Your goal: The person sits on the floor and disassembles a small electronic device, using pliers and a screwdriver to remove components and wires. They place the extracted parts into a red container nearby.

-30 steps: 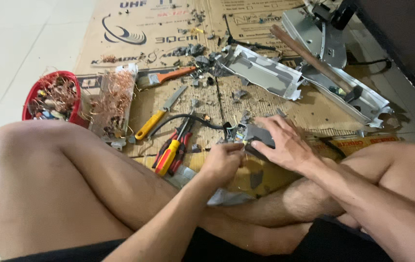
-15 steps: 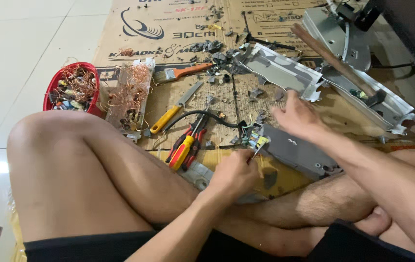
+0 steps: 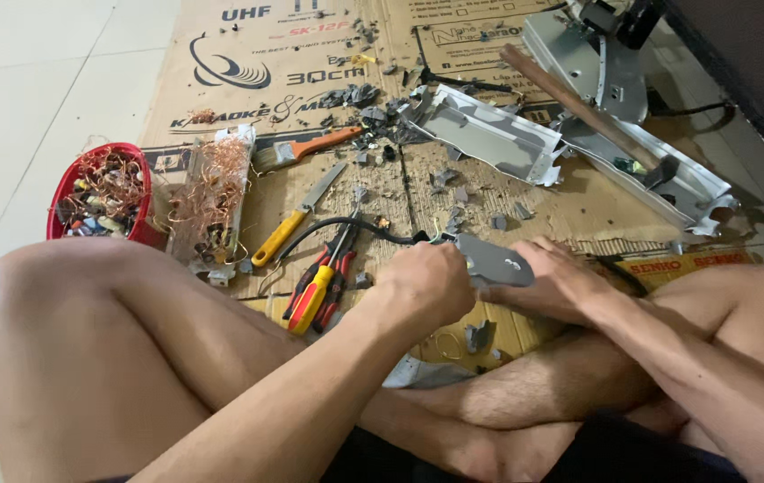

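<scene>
I sit cross-legged on flattened cardboard point(image 3: 221, 54). My left hand point(image 3: 425, 284) is closed in a fist around the near end of a small grey metal plate point(image 3: 495, 263) where a black cable point(image 3: 346, 225) and thin wires meet it. My right hand point(image 3: 553, 279) rests on and under the plate's right side, fingers curled around it. The plate hangs just above my shins. What the left fist grips inside is hidden.
A red basket point(image 3: 96, 190) of copper wire scrap stands at left, beside a white tray point(image 3: 214, 201) of copper wire. Red-and-yellow pliers and screwdriver point(image 3: 321, 282), a yellow-handled knife point(image 3: 297, 217), an orange brush point(image 3: 306, 147), bent metal housings point(image 3: 489, 134), a hammer point(image 3: 592, 112) lie ahead.
My right hand has come back from reaching forward and now holds the plate's right side. The left hand has stayed closed on the plate, which now sits higher, across my shins.
</scene>
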